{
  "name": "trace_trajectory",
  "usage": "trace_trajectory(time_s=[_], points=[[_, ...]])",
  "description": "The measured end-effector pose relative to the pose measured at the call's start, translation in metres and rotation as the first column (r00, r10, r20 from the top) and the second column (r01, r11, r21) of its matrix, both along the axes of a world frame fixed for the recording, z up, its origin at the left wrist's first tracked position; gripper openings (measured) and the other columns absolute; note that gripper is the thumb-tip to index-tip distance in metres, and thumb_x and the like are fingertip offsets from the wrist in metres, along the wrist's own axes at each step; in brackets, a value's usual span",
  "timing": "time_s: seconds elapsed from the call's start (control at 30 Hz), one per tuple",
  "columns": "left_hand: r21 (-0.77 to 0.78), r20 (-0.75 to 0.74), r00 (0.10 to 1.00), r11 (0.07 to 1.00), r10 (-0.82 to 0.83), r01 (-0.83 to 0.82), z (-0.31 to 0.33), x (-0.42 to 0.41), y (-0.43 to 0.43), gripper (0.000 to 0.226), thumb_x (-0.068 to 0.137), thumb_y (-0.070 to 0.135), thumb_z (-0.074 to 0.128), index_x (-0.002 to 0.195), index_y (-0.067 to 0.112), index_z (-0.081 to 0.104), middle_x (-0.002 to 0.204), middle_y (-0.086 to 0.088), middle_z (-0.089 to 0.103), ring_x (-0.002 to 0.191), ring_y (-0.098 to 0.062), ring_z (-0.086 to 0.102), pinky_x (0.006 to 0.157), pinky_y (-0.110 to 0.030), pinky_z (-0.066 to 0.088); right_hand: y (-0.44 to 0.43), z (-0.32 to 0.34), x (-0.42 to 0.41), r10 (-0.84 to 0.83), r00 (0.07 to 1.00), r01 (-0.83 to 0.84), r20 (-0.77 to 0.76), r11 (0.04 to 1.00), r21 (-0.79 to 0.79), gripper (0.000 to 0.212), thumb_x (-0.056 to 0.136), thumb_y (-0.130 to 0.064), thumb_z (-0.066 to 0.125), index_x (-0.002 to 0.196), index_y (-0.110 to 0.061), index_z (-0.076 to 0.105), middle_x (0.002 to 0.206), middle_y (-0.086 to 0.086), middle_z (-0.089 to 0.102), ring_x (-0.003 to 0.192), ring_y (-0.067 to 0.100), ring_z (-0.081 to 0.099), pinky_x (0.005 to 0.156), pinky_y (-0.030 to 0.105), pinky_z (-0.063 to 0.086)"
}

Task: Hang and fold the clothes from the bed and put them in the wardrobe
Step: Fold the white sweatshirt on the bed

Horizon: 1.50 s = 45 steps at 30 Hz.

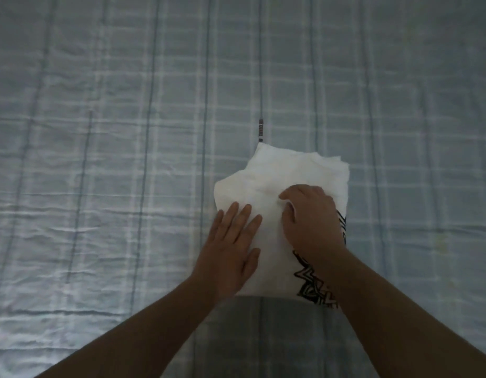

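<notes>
White folded garment (299, 173), w/ a black zigzag print (313, 285) along its near-right edge, lies flat on a pale blue-grey checked bedsheet (100, 132), slightly right of centre in the head view. Folded layers show as stepped edges at the far end; the near edge is straight. A narrow striped strip (261, 130) sticks out from the garment's far-left corner, lying along a dark line of the sheet; what it is cannot be told.

L hand (231, 249): palm down on the near-left part of the garment, fingers (244, 216) straight, slightly fanned, pointing away & a little right. Thumb is out to the right, resting on the cloth. Outer edge of the hand sits about at the garment's left border. Forearm bare, running in from bottom-left.

R hand (313, 216): back of hand up, over the garment's middle-right, fingers curled under w/ knuckles raised. Index tip & thumb meet the cloth beside a small crease; whether they pinch a fold cannot be told. Wrist covers part of the print; forearm bare, entering from bottom-right.

The two hands lie close, side by side, not touching. Sheet is wrinkled, esp. at left
</notes>
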<state>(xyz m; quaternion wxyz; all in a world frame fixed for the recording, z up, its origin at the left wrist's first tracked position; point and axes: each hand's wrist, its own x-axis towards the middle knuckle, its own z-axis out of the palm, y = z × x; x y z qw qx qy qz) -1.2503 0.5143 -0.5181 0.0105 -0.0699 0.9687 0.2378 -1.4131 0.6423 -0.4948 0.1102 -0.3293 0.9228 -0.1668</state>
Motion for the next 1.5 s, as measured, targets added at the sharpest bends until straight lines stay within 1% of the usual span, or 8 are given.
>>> trace_trajectory(time_s=[0.13, 0.33, 0.73, 0.9, 1.03, 1.13, 1.3, 1.5], points=[[0.111, -0.134, 0.976, 0.981, 0.171, -0.157, 0.020, -0.059, -0.029, 0.040, 0.092, 0.014, 0.047, 0.127, 0.002, 0.061, 0.133, -0.015, 0.059, 0.134, -0.033, 0.045, 0.119, -0.038, 0.028, -0.031, 0.010, -0.064, 0.023, 0.998, -0.016, 0.056, 0.993, -0.115, 0.031, 0.088, -0.004, 0.052, 0.109, -0.020, 0.068, 0.115, 0.000, 0.067, 0.110, 0.023, 0.055, 0.098, 0.037, 0.041], [0.025, 0.115, 0.965, 0.970, 0.236, -0.240, 0.011, -0.135, -0.063, 0.028, 0.096, 0.026, 0.055, 0.120, 0.018, 0.065, 0.117, -0.007, 0.061, 0.106, -0.030, 0.054, 0.093, -0.044, 0.043, -0.047, -0.010, -0.102, 0.202, 0.979, -0.195, 0.011, 0.931, 0.307, 0.022, 0.097, -0.022, 0.048, 0.109, -0.032, 0.063, 0.107, -0.005, 0.060, 0.101, 0.020, 0.051, 0.091, 0.043, 0.034], [0.172, -0.039, 0.925, 0.914, 0.378, -0.367, 0.011, -0.067, -0.035, 0.046, 0.093, 0.018, 0.060, 0.137, 0.010, 0.051, 0.144, -0.016, 0.044, 0.135, -0.031, 0.039, 0.114, -0.042, 0.033, 0.043, 0.000, -0.017, -0.033, 0.998, 0.020, -0.062, 0.978, -0.205, 0.034, 0.091, -0.012, 0.052, 0.125, -0.013, 0.058, 0.138, 0.005, 0.050, 0.130, 0.023, 0.043, 0.113, 0.036, 0.029], [0.115, -0.110, 0.993, 0.993, 0.032, -0.019, 0.021, 0.022, 0.010, 0.038, 0.094, 0.018, 0.053, 0.132, 0.010, 0.058, 0.147, -0.012, 0.049, 0.143, -0.030, 0.035, 0.117, -0.046, 0.032, 0.127, 0.008, 0.066, 0.042, 0.999, -0.047, -0.032, 0.983, -0.175, 0.038, 0.091, -0.014, 0.049, 0.126, -0.006, 0.063, 0.141, 0.011, 0.053, 0.130, 0.032, 0.049, 0.108, 0.049, 0.039], [-0.062, 0.062, 0.958, 0.957, -0.280, 0.284, 0.008, 0.055, 0.034, 0.077, 0.087, 0.038, 0.055, 0.156, 0.015, 0.028, 0.163, -0.011, 0.024, 0.153, -0.031, 0.015, 0.122, -0.048, 0.020, 0.150, -0.003, 0.091, 0.273, 0.962, -0.272, 0.003, 0.960, 0.071, 0.071, 0.087, -0.032, 0.055, 0.151, -0.008, 0.037, 0.161, 0.010, 0.028, 0.149, 0.032, 0.024, 0.117, 0.052, 0.027], [-0.149, 0.187, 0.944, 0.942, -0.270, 0.299, -0.003, 0.056, 0.033, 0.098, 0.080, 0.049, 0.068, 0.159, 0.016, 0.019, 0.166, -0.010, 0.016, 0.153, -0.033, 0.012, 0.122, -0.050, 0.019, 0.149, -0.009, 0.087, 0.334, 0.942, -0.330, 0.047, 0.884, 0.331, 0.094, 0.082, -0.052, 0.064, 0.156, -0.011, 0.023, 0.164, 0.013, 0.019, 0.151, 0.034, 0.016, 0.120, 0.052, 0.021], [-0.231, 0.174, 0.949, 0.925, -0.265, 0.301, -0.014, 0.053, 0.028, 0.088, 0.086, 0.036, 0.066, 0.159, 0.022, 0.020, 0.166, -0.006, 0.018, 0.152, -0.030, 0.017, 0.121, -0.047, 0.021, 0.149, -0.014, 0.081, 0.361, 0.933, -0.333, -0.007, 0.866, 0.373, 0.082, 0.085, -0.031, 0.066, 0.155, -0.012, 0.028, 0.161, 0.013, 0.028, 0.147, 0.033, 0.028, 0.118, 0.049, 0.026], [-0.325, 0.200, 0.959, 0.909, -0.202, 0.260, -0.007, 0.051, 0.040, 0.090, 0.083, -0.004, 0.049, 0.160, 0.017, 0.007, 0.167, -0.011, 0.008, 0.153, -0.034, 0.009, 0.122, -0.045, 0.012, 0.148, -0.005, 0.086, 0.356, 0.934, -0.305, -0.040, 0.850, 0.429, 0.070, 0.087, -0.009, 0.027, 0.157, -0.009, 0.017, 0.163, 0.015, 0.017, 0.151, 0.032, 0.016, 0.122, 0.048, 0.015]])
